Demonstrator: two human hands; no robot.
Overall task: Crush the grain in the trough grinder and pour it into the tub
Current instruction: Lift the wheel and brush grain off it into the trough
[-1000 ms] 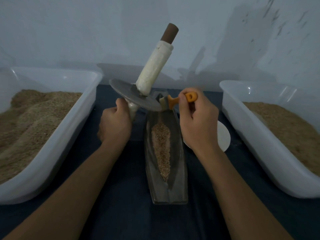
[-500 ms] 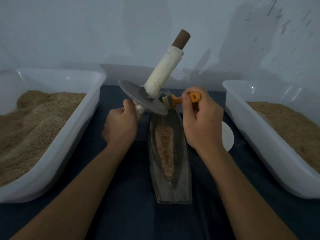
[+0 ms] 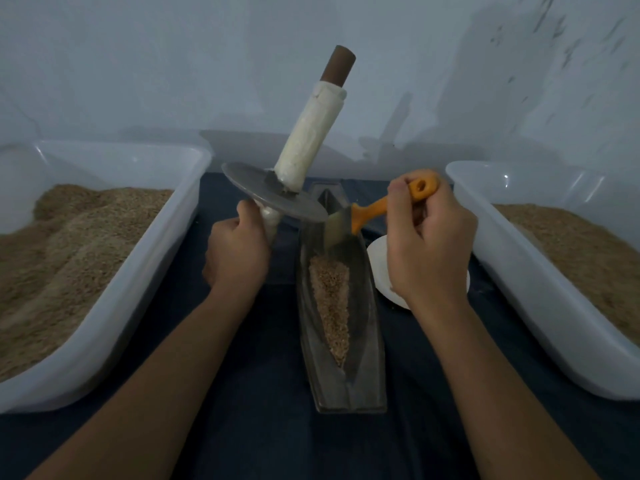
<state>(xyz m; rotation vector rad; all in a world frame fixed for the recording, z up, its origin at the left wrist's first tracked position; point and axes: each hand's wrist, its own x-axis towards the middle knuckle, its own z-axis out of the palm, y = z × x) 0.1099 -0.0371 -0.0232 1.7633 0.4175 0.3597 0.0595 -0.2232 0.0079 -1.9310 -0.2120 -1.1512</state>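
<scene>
With the left hand [image 3: 239, 252] clenched round the lifted wheel's [image 3: 273, 192] axle and the right hand [image 3: 429, 247] gripping a brush [image 3: 349, 220] at its rim, crushing looks finished, while grain [image 3: 330, 299] in the centre trough [image 3: 346, 386] awaits pouring into a tub [image 3: 540, 299].

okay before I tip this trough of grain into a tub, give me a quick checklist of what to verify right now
1. Grinding wheel lifted clear of the trough: ok, left hand holds its axle, tilted.
2. Brush out of the trough: not ok, right hand holds its bristles at the far end.
3. Grain gathered along the trough's middle: ok.
4. Grain fully crushed: cannot tell.
5. A hand free to lift the trough: not ok.
6. Room in the right tub: ok.
</scene>
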